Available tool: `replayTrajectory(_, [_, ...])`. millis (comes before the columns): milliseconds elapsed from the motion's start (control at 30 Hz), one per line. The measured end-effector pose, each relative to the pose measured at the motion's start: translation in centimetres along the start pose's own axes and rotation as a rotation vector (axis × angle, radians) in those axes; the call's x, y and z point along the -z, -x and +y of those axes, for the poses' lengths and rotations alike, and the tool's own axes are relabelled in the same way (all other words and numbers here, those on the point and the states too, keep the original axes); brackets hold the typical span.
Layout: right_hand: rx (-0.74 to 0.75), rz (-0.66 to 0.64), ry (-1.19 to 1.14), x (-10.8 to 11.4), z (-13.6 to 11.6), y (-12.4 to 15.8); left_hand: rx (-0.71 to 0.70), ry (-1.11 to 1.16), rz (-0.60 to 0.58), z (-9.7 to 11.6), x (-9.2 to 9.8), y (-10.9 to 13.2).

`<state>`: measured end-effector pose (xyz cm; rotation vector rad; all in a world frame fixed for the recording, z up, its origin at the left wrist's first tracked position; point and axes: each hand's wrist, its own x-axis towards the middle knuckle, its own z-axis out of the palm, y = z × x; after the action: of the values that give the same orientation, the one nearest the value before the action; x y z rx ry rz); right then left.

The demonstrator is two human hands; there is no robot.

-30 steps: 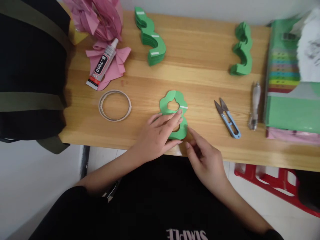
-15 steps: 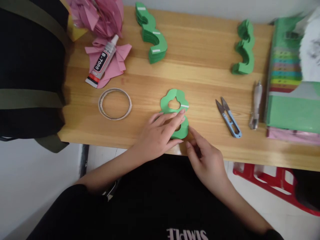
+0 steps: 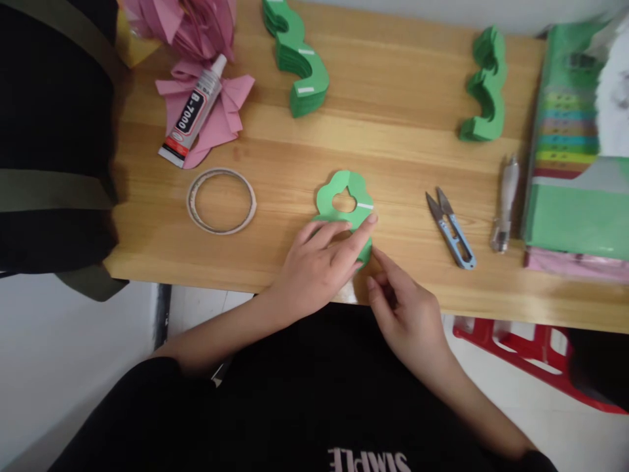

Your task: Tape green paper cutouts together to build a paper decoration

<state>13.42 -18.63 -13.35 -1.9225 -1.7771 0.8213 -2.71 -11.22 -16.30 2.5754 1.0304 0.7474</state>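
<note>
Nearest: right hand (image 3: 413, 314), grip apart, a gap between thumb tip and index tip, other fingers curled. Index tip at the lower right edge of the green paper piece (image 3: 328, 200); cannot tell if it touches. Much the same spot as 0.5 s ago.

Left hand (image 3: 314, 265): fingers spread over the piece's lower part, clamped on nothing. Index tip now farther right, just below the white strip (image 3: 364, 206); the hand hides the lower opening seen 0.5 s ago.

Piece lies on the tabletop (image 3: 393, 164), upper ring in plain sight.

Farther out: tape roll (image 3: 191, 204) left; snips (image 3: 451, 231) right, blades apart; pen (image 3: 507, 203) beyond them.

Farthest: glue tube (image 3: 194, 111), marked B-7000, on pink paper (image 3: 223, 124); 2 green stacks, left stack (image 3: 314, 69), its top now cut by the view's edge, and right stack (image 3: 495, 85).
</note>
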Motion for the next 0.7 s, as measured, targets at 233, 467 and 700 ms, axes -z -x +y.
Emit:
replayTrajectory(233, [0.011, 0.002, 0.038, 0.04, -0.25, 0.17, -0.017, -0.033, 0.026, 0.06, -0.1, 0.07])
replayTrajectory(467, [0.07, 0.016, 0.136, -0.07, -0.37, 0.22, -0.006, -0.039, 0.013, 0.14, -0.15, 0.18])
replayTrajectory(700, [0.177, 0.036, 0.34, -0.01, -1.03, -0.01, 0.006, -0.016, 0.02, 0.19, -0.12, 0.15])
